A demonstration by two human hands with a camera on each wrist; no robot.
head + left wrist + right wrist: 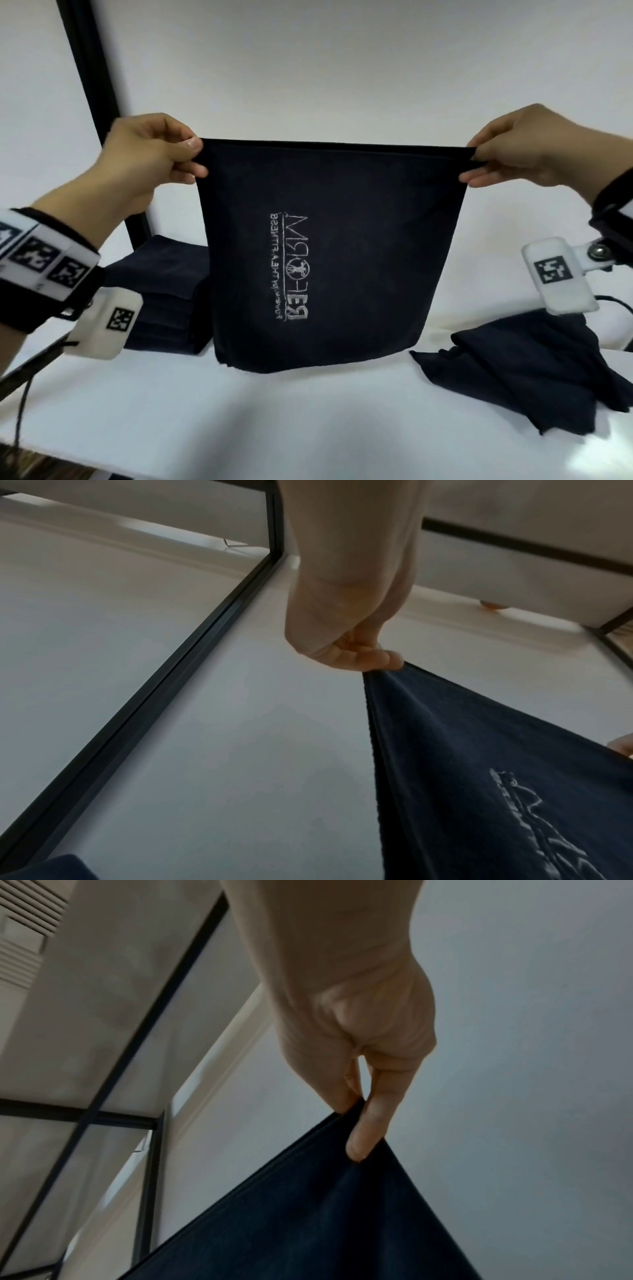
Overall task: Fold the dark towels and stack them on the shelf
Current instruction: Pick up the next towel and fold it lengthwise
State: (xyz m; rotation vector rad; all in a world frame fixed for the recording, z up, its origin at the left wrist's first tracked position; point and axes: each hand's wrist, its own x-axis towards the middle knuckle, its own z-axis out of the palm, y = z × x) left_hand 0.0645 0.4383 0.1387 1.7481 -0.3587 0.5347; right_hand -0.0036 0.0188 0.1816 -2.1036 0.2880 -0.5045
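- I see the white shelf (308, 411), with a folded stack (164, 294) at back left.
- The dark towel (335, 257) hangs doubled above it.
- A crumpled towel (534, 370) lies right.
- My left hand (150, 161) and right hand (524, 154) pinch its top corners.

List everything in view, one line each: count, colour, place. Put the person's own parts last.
held towel: one, dark navy with pale lettering, hanging in the air between both hands, lower edge at the shelf surface.
stack: one pile of folded dark navy towels, back left on the shelf.
loose towels: crumpled dark navy heap, count unclear, right side of the shelf.
shelf: one, white surface.
post: one, black, upright at the left.
left hand: grip pinches the held towel's top left corner.
right hand: grip pinches the top right corner.
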